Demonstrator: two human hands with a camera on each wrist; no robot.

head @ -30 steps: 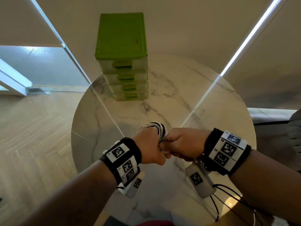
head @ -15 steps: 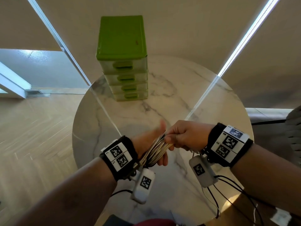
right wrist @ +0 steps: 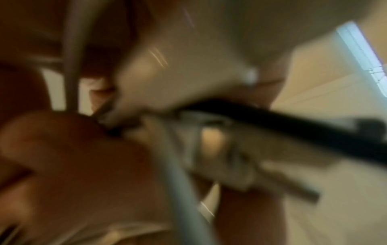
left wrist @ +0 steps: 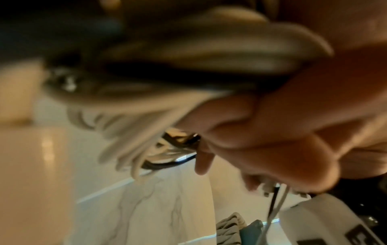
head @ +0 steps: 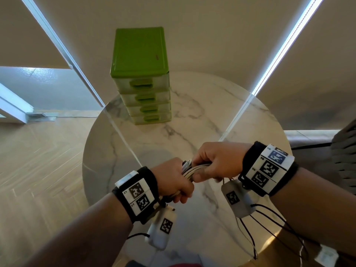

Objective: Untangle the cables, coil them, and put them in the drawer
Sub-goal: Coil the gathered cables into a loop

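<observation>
White and grey cables [head: 194, 169], bundled in a coil, sit clamped between both hands above the marble surface [head: 192, 116]. Left hand [head: 173, 178] has its grip curled tight round the coil's near side; right hand [head: 215, 160] pinches the far side, fingers closed. Beyond both grips stands the green drawer unit [head: 140, 74], drawers closed.

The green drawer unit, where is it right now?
In the head view the green drawer unit stands at the far side of the round marble table, left of centre, all drawers closed, well beyond both hands.
</observation>
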